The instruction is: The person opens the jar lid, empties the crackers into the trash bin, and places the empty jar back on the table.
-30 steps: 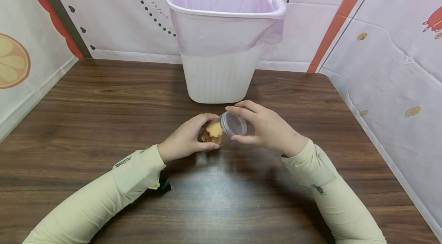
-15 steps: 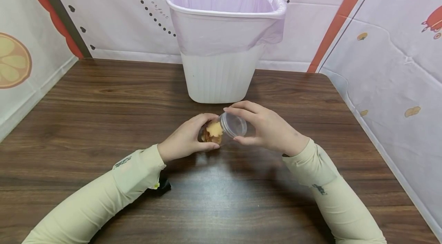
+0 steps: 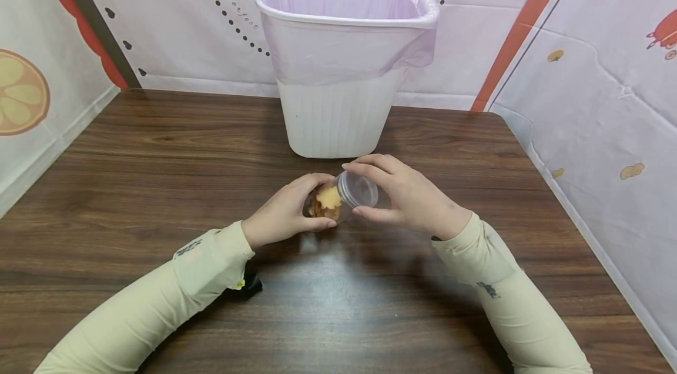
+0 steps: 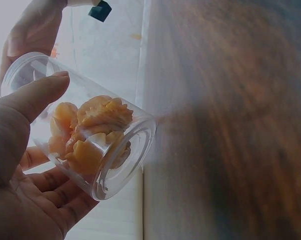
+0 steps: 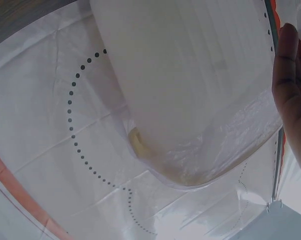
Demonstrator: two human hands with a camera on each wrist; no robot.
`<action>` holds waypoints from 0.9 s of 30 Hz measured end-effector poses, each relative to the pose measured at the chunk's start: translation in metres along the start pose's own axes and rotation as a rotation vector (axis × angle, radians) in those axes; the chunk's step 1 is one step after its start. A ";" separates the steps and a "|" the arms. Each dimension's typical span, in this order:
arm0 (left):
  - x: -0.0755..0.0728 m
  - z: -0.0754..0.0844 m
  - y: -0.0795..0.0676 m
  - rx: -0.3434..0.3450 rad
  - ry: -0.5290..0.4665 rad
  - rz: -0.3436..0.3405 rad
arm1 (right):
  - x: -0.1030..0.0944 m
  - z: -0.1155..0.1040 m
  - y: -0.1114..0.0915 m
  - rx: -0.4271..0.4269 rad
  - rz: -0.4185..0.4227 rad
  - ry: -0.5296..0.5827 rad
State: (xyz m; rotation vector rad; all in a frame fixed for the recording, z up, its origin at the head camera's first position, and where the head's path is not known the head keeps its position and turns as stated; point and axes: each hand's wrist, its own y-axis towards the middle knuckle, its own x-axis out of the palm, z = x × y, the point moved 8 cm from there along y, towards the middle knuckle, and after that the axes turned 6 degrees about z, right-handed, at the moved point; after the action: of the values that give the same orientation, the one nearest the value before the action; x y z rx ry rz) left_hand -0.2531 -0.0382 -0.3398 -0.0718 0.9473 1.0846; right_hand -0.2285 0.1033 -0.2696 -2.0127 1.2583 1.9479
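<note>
In the head view my left hand grips a clear plastic jar by its body, above the tabletop. Inside it are yellow and brown ruffled pieces, seen larger as wavy-edged yellow pieces in the left wrist view. The jar is tilted, its round clear lid facing right and toward me. Thumb and fingers of my right hand pinch the lid's edge from two sides. In the right wrist view only part of the right hand shows; the jar is out of sight there.
A white bin with a purple liner stands behind the hands on the brown wooden table. Printed cloth encloses the back and sides. A small black object shows beneath the left wrist.
The right thumb and fingers have shifted slightly along the lid's edge, the thumb moving off to the right and then back. The left hand and jar stay nearly in place.
</note>
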 end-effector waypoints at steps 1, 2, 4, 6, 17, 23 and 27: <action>0.000 0.000 0.000 0.002 -0.002 -0.001 | 0.000 0.000 0.000 0.011 0.001 -0.005; 0.000 0.000 0.000 0.002 -0.004 -0.003 | 0.000 0.001 0.001 0.023 0.000 -0.012; 0.000 0.000 0.000 0.001 -0.011 -0.008 | 0.000 0.004 0.001 0.062 -0.002 -0.031; 0.000 0.001 0.000 -0.002 -0.015 -0.010 | 0.000 0.006 0.001 0.107 -0.005 -0.049; 0.000 0.001 0.001 0.000 -0.001 -0.003 | -0.002 0.015 0.000 0.212 0.028 -0.131; -0.001 0.002 0.001 0.016 0.001 0.000 | 0.000 0.013 -0.001 0.227 0.029 -0.143; -0.001 0.003 0.001 0.023 -0.006 0.001 | 0.001 0.012 -0.001 0.218 0.027 -0.130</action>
State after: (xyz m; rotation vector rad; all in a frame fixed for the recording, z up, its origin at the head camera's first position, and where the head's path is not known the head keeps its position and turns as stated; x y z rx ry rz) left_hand -0.2521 -0.0372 -0.3373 -0.0492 0.9542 1.0737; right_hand -0.2377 0.1097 -0.2731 -1.7465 1.4043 1.8283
